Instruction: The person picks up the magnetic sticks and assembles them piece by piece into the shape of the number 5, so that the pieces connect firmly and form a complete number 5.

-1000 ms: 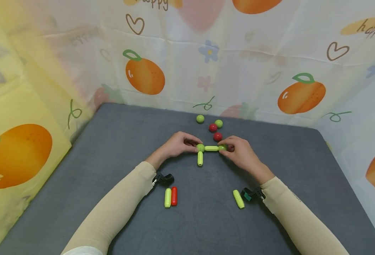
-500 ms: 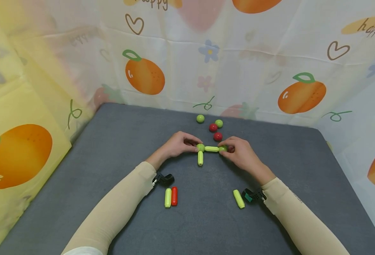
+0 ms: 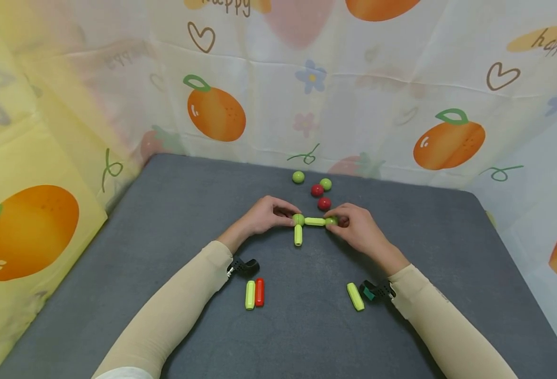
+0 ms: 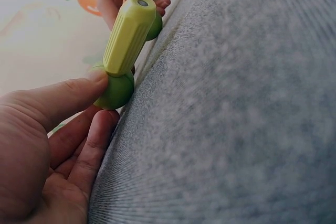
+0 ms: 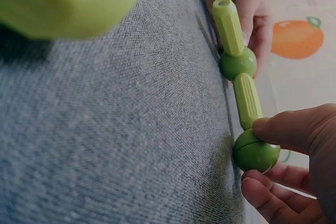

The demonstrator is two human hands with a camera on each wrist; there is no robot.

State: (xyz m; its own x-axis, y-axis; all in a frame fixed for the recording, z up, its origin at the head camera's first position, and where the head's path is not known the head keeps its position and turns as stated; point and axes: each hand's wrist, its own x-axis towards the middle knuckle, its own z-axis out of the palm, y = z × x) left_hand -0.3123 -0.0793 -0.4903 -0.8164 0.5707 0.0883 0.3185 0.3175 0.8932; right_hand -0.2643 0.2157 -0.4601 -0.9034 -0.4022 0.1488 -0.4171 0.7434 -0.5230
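My left hand (image 3: 270, 215) pinches a green ball (image 4: 116, 92) between thumb and fingers at the middle of the table. From that ball one yellow-green rod (image 3: 298, 236) points toward me, with a small grey dot on its free end. A second yellow-green rod (image 5: 248, 100) runs right from it to another green ball (image 5: 256, 151). My right hand (image 3: 356, 225) pinches this right ball, its thumb at the joint with the rod. The balls and rods form an L-shaped corner, low at the cloth in both wrist views.
Behind the hands lie two loose red balls (image 3: 317, 190) and two loose green balls (image 3: 298, 177). Nearer me, a yellow-green rod (image 3: 250, 295) lies beside a red rod (image 3: 259, 292); another yellow-green rod (image 3: 355, 297) lies by the right wrist. A printed curtain (image 3: 259, 63) borders the grey table (image 3: 188, 195).
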